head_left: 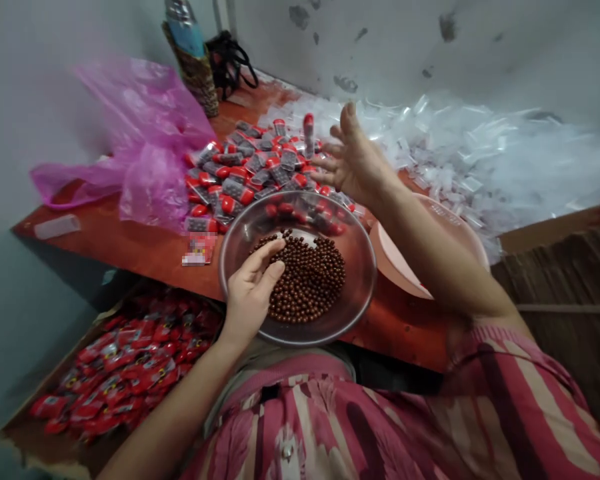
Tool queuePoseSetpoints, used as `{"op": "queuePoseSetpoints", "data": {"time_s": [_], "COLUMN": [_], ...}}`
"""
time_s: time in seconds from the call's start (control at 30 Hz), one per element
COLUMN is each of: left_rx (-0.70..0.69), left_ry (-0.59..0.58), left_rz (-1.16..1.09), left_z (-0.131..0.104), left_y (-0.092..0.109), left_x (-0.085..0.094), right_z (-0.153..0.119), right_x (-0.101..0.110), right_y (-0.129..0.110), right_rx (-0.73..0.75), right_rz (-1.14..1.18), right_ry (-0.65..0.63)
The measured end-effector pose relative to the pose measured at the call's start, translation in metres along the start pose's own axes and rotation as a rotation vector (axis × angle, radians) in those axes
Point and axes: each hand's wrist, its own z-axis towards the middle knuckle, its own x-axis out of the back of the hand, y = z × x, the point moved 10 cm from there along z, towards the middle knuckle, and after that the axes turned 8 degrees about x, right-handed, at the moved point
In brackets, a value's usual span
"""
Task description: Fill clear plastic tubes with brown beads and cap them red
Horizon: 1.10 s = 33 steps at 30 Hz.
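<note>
A shiny, see-through-looking bowl (360,293) holds many small round brown balls (307,287). My left hand (253,287) is over the left side of the balls, index finger and thumb apart, with nothing visible between them. Past the bowl's far right rim, my right hand (355,160) is raised and empty, its fingers spread. Just left of those fingers, a clear tube with a red cap (309,137) is upright above the pile; whether it touches the pile I cannot tell. The heap of filled red-capped tubes (250,167) lies behind the bowl.
A large heap of clear empty tubes (480,147) spreads at the right. Beneath my right forearm is a pink basin (465,233). A pink plastic bag (150,147), a small red packet (199,249) and a bottle (187,40) are left. A box of red packets (130,373) sits lower left.
</note>
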Motion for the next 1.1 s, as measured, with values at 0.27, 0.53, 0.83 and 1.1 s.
{"op": "queuePoseSetpoints", "data": {"time_s": [0.27, 0.53, 0.83, 1.1], "left_rx": [0.033, 0.089, 0.126, 0.125], "left_ry": [-0.057, -0.072, -0.058, -0.093], "left_rz": [0.051, 0.186, 0.286, 0.271], "left_z": [-0.002, -0.004, -0.004, -0.003], "left_y": [-0.002, 0.0, -0.002, 0.001], "left_x": [-0.006, -0.009, -0.005, -0.008], "right_z": [-0.081, -0.041, 0.051, 0.046], "right_x": [0.185, 0.197, 0.14, 0.154], "right_y": [-0.008, 0.016, 0.127, 0.088], "right_rx": [0.001, 0.133, -0.325, -0.28], "right_rz": [-0.8, -1.313, -1.89, -2.01], "right_ry": [0.234, 0.13, -0.648, -0.384]}}
